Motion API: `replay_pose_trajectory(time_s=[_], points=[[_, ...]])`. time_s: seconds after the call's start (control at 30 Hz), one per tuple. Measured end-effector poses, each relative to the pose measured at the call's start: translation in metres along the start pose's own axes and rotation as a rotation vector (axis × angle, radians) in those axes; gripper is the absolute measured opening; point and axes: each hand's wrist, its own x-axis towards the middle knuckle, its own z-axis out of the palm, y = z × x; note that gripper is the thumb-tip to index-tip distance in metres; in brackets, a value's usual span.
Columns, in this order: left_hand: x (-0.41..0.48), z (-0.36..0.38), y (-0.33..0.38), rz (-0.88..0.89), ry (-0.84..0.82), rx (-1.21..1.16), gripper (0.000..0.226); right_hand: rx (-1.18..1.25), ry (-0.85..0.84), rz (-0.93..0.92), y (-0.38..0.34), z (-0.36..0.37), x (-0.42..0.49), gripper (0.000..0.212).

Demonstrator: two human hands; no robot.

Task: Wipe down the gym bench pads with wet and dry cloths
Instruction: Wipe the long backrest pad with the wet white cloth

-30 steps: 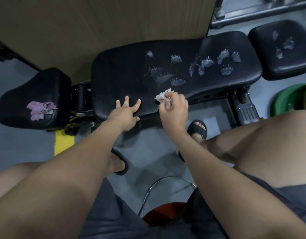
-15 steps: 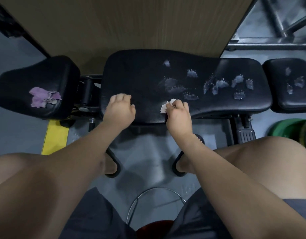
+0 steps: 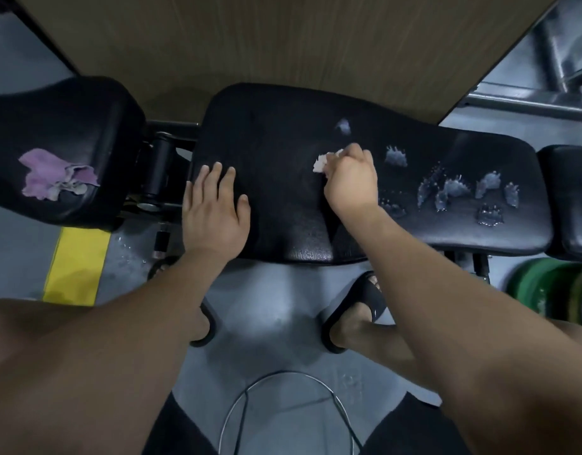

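The right hand (image 3: 350, 182) grips a white cloth (image 3: 325, 161), bunched in curled fingers and pressed on the middle of the long pad (image 3: 283, 198). The left hand (image 3: 214, 208) lies flat on the pad's left end, fingers straight and spread. Wet splashes (image 3: 453, 188) dot the pad right of the cloth. A purple cloth (image 3: 54, 175) lies crumpled on the left pad (image 3: 63, 119). Another pad (image 3: 572, 198) at the right edge is also wet.

Left grip (image 3: 214, 208) flat, right grip (image 3: 350, 182) clenched
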Motion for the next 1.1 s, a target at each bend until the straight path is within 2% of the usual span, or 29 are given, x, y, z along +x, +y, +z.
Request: replay_pose_trajectory(time_s=[0.27,0.37,0.47,0.6,0.7,0.77,0.87,0.93,1.0,1.1], points=[[0.002,0.004,-0.003,-0.014,0.049,-0.021,0.054,-0.011,0.081,-0.080,-0.009,0.007,0.045,0.019],[0.002,0.005,-0.004,-0.018,0.056,-0.015,0.054,0.052,0.120,-0.276,-0.011,0.007,-0.002,0.023],[0.002,0.006,-0.004,-0.022,0.067,-0.009,0.054,0.116,0.017,-0.471,-0.015,0.003,-0.061,0.030],[0.001,0.007,-0.005,-0.020,0.082,-0.018,0.054,0.064,-0.013,-0.630,-0.002,0.004,-0.052,0.029],[0.001,0.007,-0.005,-0.015,0.090,-0.026,0.054,0.035,0.093,-0.465,-0.004,0.005,0.004,0.026],[0.000,0.006,-0.005,-0.017,0.092,-0.030,0.054,-0.012,0.079,-0.328,-0.011,0.003,0.031,0.024],[0.001,0.005,-0.004,-0.018,0.097,-0.038,0.054,0.028,0.125,-0.303,-0.027,0.005,0.022,0.018],[0.000,0.005,-0.004,-0.012,0.111,-0.040,0.054,0.125,0.073,-0.441,-0.037,0.007,-0.019,0.020],[0.001,0.007,-0.005,-0.004,0.122,-0.036,0.054,0.199,-0.046,-0.621,-0.041,0.004,-0.061,0.026],[0.000,0.008,-0.007,0.001,0.134,-0.033,0.054,0.197,-0.067,-0.748,-0.034,0.002,-0.059,0.029]])
